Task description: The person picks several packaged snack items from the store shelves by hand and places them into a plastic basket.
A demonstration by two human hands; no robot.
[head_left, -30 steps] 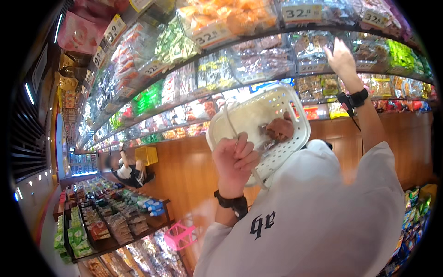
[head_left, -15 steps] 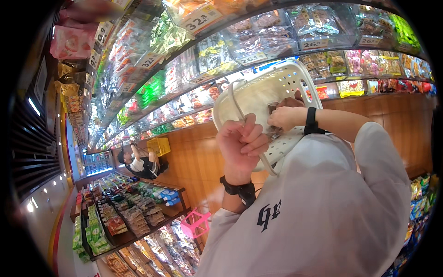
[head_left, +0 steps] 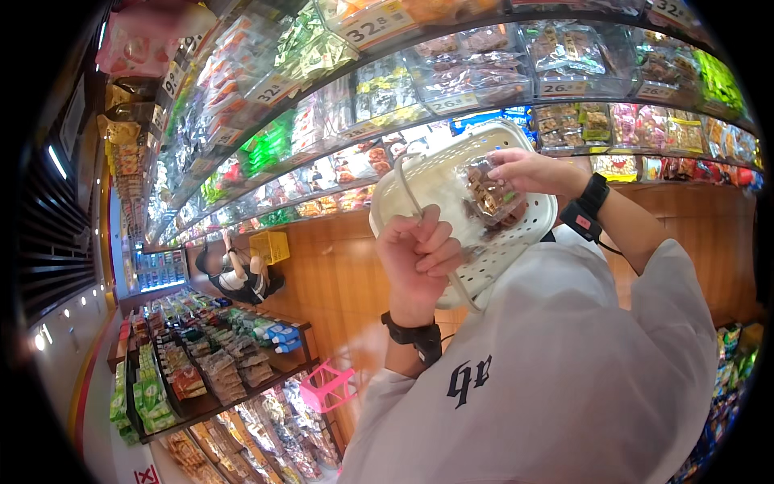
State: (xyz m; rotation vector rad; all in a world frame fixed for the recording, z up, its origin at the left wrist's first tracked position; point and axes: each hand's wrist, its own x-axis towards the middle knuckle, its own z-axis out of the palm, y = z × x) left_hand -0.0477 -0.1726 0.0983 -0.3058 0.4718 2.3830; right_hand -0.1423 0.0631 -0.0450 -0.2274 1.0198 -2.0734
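Note:
My left hand (head_left: 421, 256) is closed around the handle of a white plastic shopping basket (head_left: 528, 235) with round holes in its walls. My right hand (head_left: 532, 173) grips a clear plastic snack package (head_left: 488, 190) over the basket's opening; brown pieces show through it. Beneath that package, more brown snack items lie in the basket, partly hidden by the package. Each wrist carries a black band, and the right one also has a small black device with a cable.
Long shelves (head_left: 435, 106) of bagged snacks run along the far side. A lower display (head_left: 214, 367) of packages stands at left. On the wooden floor (head_left: 339, 258) are a yellow basket (head_left: 269, 247), a pink stool (head_left: 328, 385) and a crouching person (head_left: 234, 270).
My right hand has risen from inside the basket and now holds the clear snack package up. My left hand stays on the handle. The view has shifted slightly.

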